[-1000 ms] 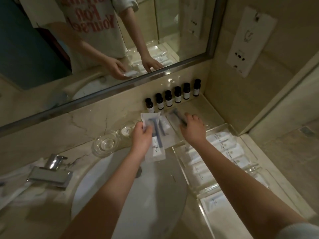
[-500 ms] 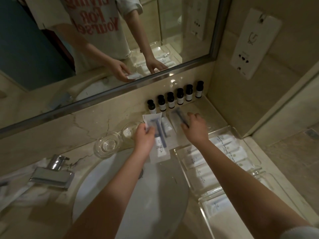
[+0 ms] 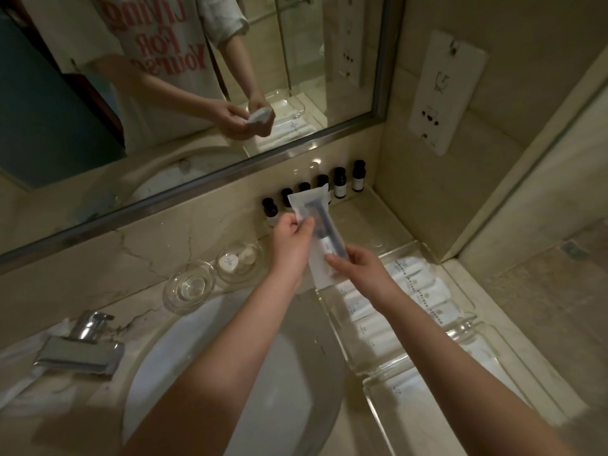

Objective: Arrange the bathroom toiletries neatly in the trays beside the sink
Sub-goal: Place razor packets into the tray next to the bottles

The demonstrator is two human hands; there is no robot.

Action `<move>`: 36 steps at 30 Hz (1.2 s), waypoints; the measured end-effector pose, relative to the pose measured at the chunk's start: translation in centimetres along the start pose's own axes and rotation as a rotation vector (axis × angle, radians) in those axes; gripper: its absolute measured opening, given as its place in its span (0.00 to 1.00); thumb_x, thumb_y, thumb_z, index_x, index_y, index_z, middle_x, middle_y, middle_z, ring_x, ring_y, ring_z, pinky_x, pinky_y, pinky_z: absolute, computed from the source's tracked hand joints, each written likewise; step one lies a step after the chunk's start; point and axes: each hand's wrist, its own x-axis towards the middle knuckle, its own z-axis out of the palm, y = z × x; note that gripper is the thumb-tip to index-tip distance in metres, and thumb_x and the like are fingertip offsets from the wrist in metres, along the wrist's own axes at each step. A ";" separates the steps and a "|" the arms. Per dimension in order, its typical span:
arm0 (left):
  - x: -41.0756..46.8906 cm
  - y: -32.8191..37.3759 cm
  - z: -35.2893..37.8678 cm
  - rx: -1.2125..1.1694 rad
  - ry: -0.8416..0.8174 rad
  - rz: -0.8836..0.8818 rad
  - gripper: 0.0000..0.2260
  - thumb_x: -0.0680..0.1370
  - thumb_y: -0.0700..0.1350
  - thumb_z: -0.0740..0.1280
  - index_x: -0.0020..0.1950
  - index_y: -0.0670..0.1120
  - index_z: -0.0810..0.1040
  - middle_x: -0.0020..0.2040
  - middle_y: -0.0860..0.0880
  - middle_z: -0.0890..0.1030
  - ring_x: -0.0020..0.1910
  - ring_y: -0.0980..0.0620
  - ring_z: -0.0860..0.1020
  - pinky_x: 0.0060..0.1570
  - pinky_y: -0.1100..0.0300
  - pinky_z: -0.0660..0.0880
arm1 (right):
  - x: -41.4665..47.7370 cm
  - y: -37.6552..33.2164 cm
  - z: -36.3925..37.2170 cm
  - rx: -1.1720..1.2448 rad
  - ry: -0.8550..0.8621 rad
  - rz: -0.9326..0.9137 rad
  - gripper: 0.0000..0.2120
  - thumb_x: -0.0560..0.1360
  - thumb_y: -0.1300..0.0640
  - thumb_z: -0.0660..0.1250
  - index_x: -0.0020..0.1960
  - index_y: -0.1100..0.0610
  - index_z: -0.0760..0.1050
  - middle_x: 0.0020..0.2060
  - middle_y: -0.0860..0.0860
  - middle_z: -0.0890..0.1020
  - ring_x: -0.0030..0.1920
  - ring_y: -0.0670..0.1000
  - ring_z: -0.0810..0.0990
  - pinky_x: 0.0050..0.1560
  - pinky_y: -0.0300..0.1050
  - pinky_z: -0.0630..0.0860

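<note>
Both hands hold a stack of clear razor packets above the counter behind the sink. My left hand pinches the packets' left edge near the top. My right hand grips their lower end. A dark razor handle shows through the plastic. To the right lies a clear tray filled with white tubes and sachets. A second clear tray lies nearer me and holds white sachets.
Several small dark bottles line the wall under the mirror. Two glass dishes sit left of my hands, one holding small white items. The white sink basin lies below my arms, with the chrome tap at left.
My right hand brought its razor packet from the counter over to the packets in my left hand. Both hands rose and now hold the packets together.
</note>
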 end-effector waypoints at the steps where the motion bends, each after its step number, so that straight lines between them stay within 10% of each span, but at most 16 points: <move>1: 0.4 -0.2 0.1 0.020 -0.014 -0.006 0.04 0.79 0.44 0.62 0.50 0.46 0.74 0.47 0.48 0.79 0.43 0.53 0.77 0.41 0.61 0.74 | 0.3 0.1 -0.6 -0.015 0.031 0.015 0.14 0.75 0.55 0.67 0.52 0.65 0.78 0.40 0.54 0.80 0.38 0.49 0.79 0.42 0.42 0.77; 9: 3.2 -5.5 -1.5 0.861 -0.166 0.190 0.20 0.79 0.46 0.62 0.70 0.44 0.68 0.74 0.45 0.66 0.74 0.47 0.60 0.72 0.53 0.59 | 4.6 0.7 -6.6 -0.309 0.162 0.189 0.09 0.78 0.54 0.62 0.52 0.60 0.74 0.36 0.52 0.77 0.38 0.53 0.77 0.40 0.46 0.73; 16: 3.2 -6.1 -1.1 1.267 -0.452 0.304 0.27 0.79 0.54 0.58 0.76 0.54 0.52 0.79 0.48 0.42 0.77 0.48 0.39 0.75 0.43 0.46 | 5.6 0.9 -6.3 -0.907 0.219 0.176 0.13 0.76 0.48 0.63 0.52 0.57 0.74 0.43 0.55 0.79 0.42 0.56 0.76 0.39 0.44 0.70; 24: 3.4 -6.6 1.7 1.369 -0.513 0.379 0.30 0.79 0.57 0.57 0.77 0.55 0.46 0.79 0.49 0.42 0.77 0.50 0.40 0.75 0.43 0.43 | 5.4 3.2 -6.1 -1.161 0.280 -0.355 0.18 0.70 0.59 0.69 0.60 0.54 0.77 0.53 0.57 0.81 0.50 0.61 0.81 0.42 0.51 0.77; 36: 2.5 -6.9 2.3 1.330 -0.401 0.325 0.30 0.79 0.55 0.58 0.77 0.53 0.49 0.78 0.46 0.50 0.77 0.48 0.48 0.74 0.43 0.47 | 5.4 3.2 -5.2 -1.186 0.242 -0.249 0.20 0.72 0.58 0.66 0.64 0.54 0.73 0.60 0.57 0.79 0.60 0.61 0.76 0.50 0.55 0.75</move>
